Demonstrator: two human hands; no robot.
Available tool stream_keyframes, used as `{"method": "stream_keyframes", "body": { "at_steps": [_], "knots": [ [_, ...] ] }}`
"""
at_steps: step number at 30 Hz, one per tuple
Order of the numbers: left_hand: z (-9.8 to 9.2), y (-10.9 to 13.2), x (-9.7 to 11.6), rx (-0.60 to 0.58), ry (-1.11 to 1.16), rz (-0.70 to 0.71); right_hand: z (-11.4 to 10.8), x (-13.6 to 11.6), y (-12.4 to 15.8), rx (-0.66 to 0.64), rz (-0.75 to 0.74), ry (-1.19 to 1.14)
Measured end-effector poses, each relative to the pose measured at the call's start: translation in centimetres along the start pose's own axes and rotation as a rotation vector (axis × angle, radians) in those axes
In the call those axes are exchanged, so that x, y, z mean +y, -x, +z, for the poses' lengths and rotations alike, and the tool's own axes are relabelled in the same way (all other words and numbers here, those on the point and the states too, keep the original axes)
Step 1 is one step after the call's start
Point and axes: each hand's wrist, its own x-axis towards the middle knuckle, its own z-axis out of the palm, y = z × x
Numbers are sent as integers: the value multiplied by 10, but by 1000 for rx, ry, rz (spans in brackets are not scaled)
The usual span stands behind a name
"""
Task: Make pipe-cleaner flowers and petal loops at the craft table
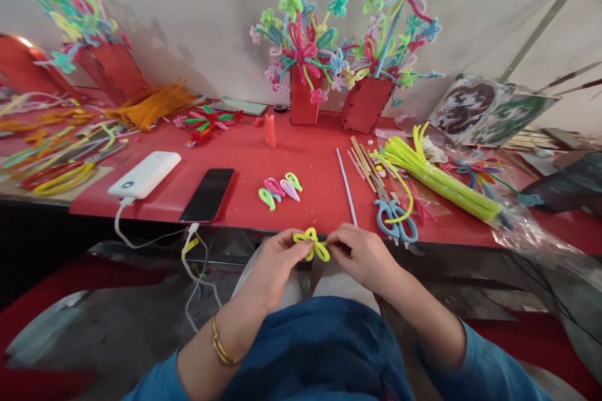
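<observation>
Red tabletop point(310, 156) is filling the middle of the frame, and the person is sitting at its near edge with both hands held just below it. The left hand point(277, 260) is pinching the left end of a yellow flower point(311, 244) of bent pipe cleaner, and the right hand point(360, 254) is pinching its right end, fingers closed on it from either side. Its long axis is running left to right between the two grips, so both hands are equally near. Just above, loose petals point(279, 188) are lying on the table, with scissors point(395, 213) to the right, a phone point(207, 194) to the left, and vases point(364, 103) at upper centre.
</observation>
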Motion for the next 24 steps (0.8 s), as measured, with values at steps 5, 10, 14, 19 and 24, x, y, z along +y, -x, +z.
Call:
{"method": "stream_keyframes", "body": {
  "at_steps": [5,10,14,19,24],
  "knots": [
    [1,2,3,-13,-26,-21,-1,-2,1,54,164,-279],
    [2,2,0,-87,-15,-44,4,-5,0,-44,395,-984],
    [2,1,-3,-84,-5,-52,10,-7,0,-59,440,-1152],
    [2,3,-3,-66,22,-56,16,-7,1,37,431,-1131],
    [5,5,-1,-36,47,-53,19,-7,2,78,412,-1053]
  ]
}}
